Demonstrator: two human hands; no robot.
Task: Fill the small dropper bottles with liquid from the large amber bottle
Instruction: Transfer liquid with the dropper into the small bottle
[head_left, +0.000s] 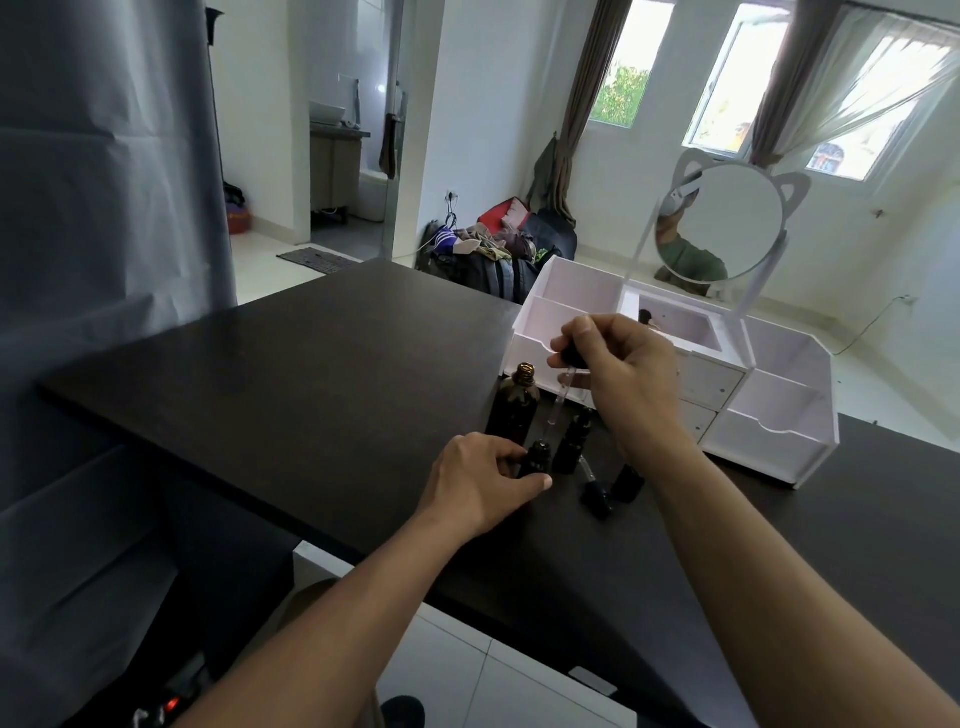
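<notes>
Your open small dropper bottle (537, 460) stands upright on the dark table (291, 374), near its front edge, with your left hand (480, 486) curled round it: fingers on the far side, thumb along the near side. The bottle is dark, almost black here, and its neck shows bare just above your fingers.

Your right hand (618, 364) pinches the black bulb of a dropper (569, 382) between thumb and fingertips. Its clear glass pipette hangs with its long axis steeply down and tilted toward 7 o'clock, the tip close above the bottle's mouth. So the bottle lies at about 7 o'clock from your right hand and below it, while your left hand is already on it. In my judgement the next move turns on bringing that tip straight over the narrow neck. Whether the pipette holds liquid cannot be told.

The large amber bottle (514, 402) stands uncapped just behind the small one, at 11 o'clock from it. A capped dropper bottle (571, 441) stands just to its right; further toward 3 o'clock another dropper (595, 491) lies flat beside a third small bottle (628, 483). Beyond them, at 1 o'clock, sits a white organiser (769, 410) with a round mirror (722, 228).
</notes>
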